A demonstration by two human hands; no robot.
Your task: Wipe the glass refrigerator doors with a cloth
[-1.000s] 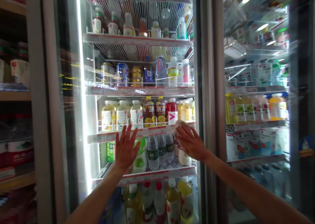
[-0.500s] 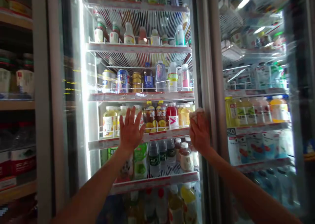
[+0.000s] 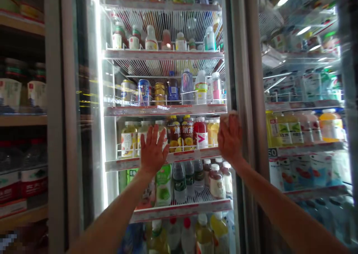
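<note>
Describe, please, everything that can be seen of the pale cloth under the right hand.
The pale cloth shows only in part: a whitish, slightly pink edge, soft-looking like fabric, peeking out around the fingertips of the right hand. It seems pressed by that hand against the glass door, close to the metal door frame on the right. The hand hides the rest, so its full shape and folds cannot be told.

Hands (image 3: 153, 154) before glass door (image 3: 246, 79), bottles (image 3: 200, 133) on shelves (image 3: 165, 110) behind

The hands (image 3: 153, 154) and long, tapering forearms (image 3: 119, 210) are bare.
</note>
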